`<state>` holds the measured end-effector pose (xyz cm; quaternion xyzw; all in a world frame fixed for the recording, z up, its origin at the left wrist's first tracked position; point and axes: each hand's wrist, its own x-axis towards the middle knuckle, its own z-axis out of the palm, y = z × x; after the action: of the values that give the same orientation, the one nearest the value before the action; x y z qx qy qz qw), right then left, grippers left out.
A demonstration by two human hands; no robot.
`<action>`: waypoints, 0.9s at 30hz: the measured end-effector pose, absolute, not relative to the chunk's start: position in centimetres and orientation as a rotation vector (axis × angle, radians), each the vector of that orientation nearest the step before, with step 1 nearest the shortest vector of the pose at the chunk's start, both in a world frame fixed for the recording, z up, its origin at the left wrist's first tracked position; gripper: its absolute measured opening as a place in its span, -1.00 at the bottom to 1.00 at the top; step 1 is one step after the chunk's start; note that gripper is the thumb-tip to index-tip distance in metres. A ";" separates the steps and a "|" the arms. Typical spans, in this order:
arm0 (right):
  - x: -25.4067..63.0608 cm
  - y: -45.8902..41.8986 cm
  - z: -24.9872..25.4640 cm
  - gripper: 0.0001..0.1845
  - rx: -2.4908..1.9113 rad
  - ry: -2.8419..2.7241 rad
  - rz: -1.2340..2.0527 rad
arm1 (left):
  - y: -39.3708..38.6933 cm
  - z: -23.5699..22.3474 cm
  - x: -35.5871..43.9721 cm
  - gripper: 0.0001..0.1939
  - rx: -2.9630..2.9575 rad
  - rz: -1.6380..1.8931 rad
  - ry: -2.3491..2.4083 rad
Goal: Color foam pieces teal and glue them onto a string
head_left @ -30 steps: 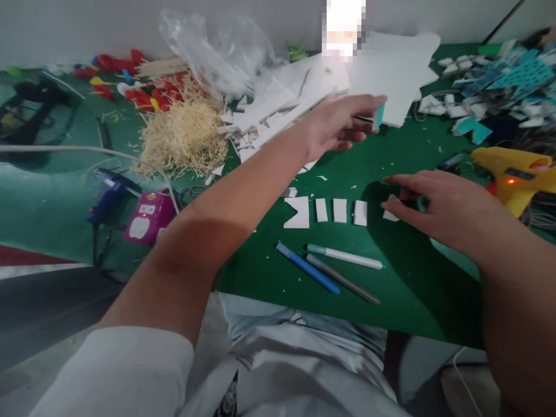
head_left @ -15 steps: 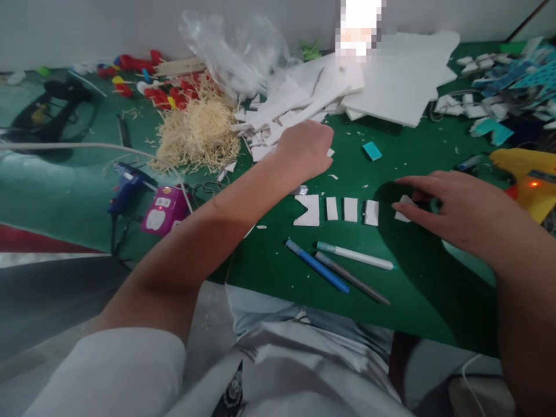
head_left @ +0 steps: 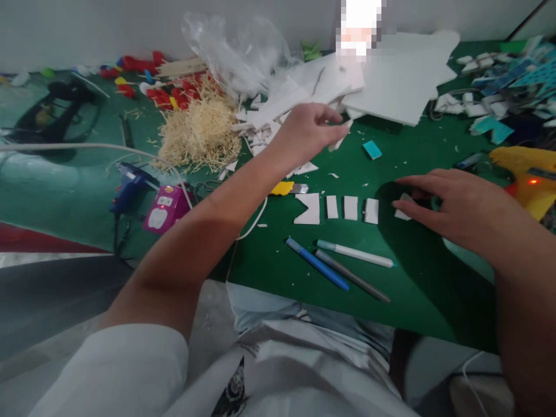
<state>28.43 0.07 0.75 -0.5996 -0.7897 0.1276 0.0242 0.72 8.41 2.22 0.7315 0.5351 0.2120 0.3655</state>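
My left hand (head_left: pixel 310 132) is raised over the scrap pile, its thumb and fingers pinching a small white foam board piece (head_left: pixel 340 141). My right hand (head_left: pixel 443 200) rests at the right, fingers curled, its thumb and fingertips on another white foam piece (head_left: pixel 403 209) on the table. Between the hands, three small white rectangles (head_left: pixel 350 208) lie in a row beside a larger notched white piece (head_left: pixel 308 209). A yellow utility knife (head_left: pixel 283 188) lies just left of the notched piece, partly behind my left forearm.
A blue pen (head_left: pixel 319 264), a grey pen (head_left: pixel 351 275) and a white pen (head_left: pixel 356 253) lie near the front edge. White foam sheets (head_left: pixel 403 75) and wood shavings (head_left: pixel 197 130) are at the back. A blue glue gun (head_left: pixel 130 188) lies left, a yellow one (head_left: pixel 521 174) right.
My left hand has lifted and shifted a little right and away from me, with the foam piece showing in its fingers. The utility knife is uncovered. My right hand stays put.
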 end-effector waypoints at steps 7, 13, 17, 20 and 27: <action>29.0 0.2 0.4 -0.23 -1.856 -2.505 0.389 | 3.8 1.8 0.1 -0.54 2.438 0.194 1.409; 28.6 -0.2 0.7 -0.30 -1.889 -2.483 0.369 | -0.1 2.8 -2.0 -0.36 2.568 -0.115 1.226; 28.5 -0.6 0.8 -0.32 -1.815 -2.500 0.386 | -0.9 2.4 -2.6 -0.40 2.644 -0.139 1.226; 28.9 -0.5 0.7 -0.28 -1.716 -2.569 0.399 | -1.0 2.0 -2.7 -0.44 2.668 -0.095 1.208; 28.5 -0.3 0.9 -0.34 -1.727 -2.618 0.443 | -0.6 1.6 -2.6 -0.44 2.626 -0.110 1.156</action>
<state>28.49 -0.28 0.88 -0.5452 -0.8264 0.1398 -0.0128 -2.60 -0.58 1.61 0.9062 0.3989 -0.0378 0.1350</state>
